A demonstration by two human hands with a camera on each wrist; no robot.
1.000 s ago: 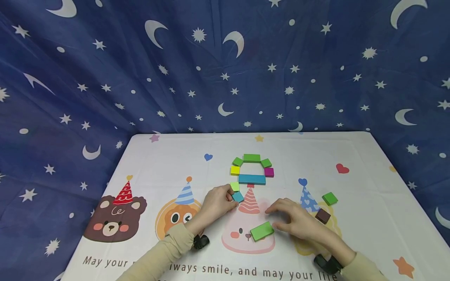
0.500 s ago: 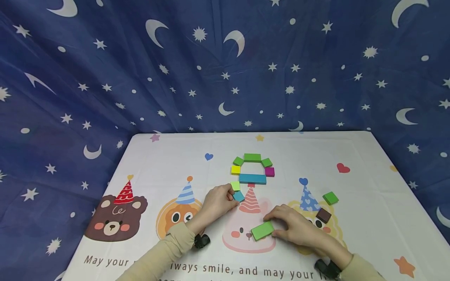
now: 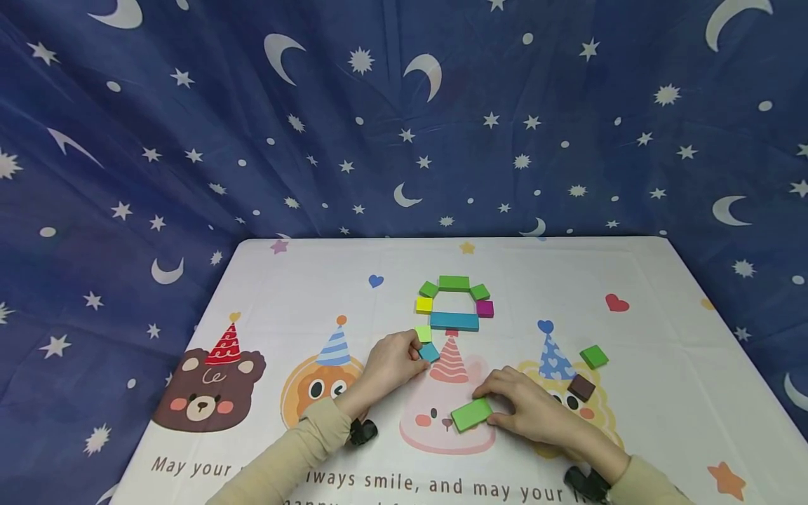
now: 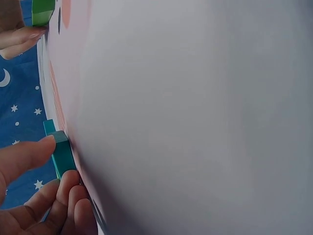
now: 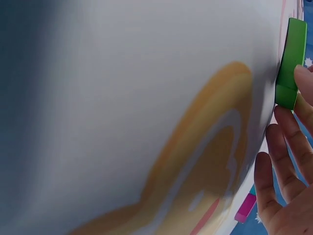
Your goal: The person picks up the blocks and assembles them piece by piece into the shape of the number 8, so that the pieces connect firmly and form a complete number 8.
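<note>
My left hand (image 3: 393, 361) pinches a small blue block (image 3: 428, 352) between thumb and fingers. A light-green block (image 3: 423, 334) touches that block's far side, partly behind my fingertips. In the left wrist view the thumb presses on one end of the blue block (image 4: 62, 154). Over the printed pink animal, my right hand (image 3: 527, 407) grips the right end of a longer green block (image 3: 470, 415). The right wrist view shows thumb and fingertips at the lower end of this green block (image 5: 292, 63).
Beyond my hands, a ring of blocks includes a long blue block (image 3: 454, 322), a yellow block (image 3: 424, 305), a magenta block (image 3: 485, 309) and several green ones. To the right lie a brown block (image 3: 581, 387) and a green square block (image 3: 594, 356) on the white printed tablecloth (image 3: 682, 393).
My right hand has come down and closed its fingers on the right end of the longer green block. The left hand stays at the blue block.
</note>
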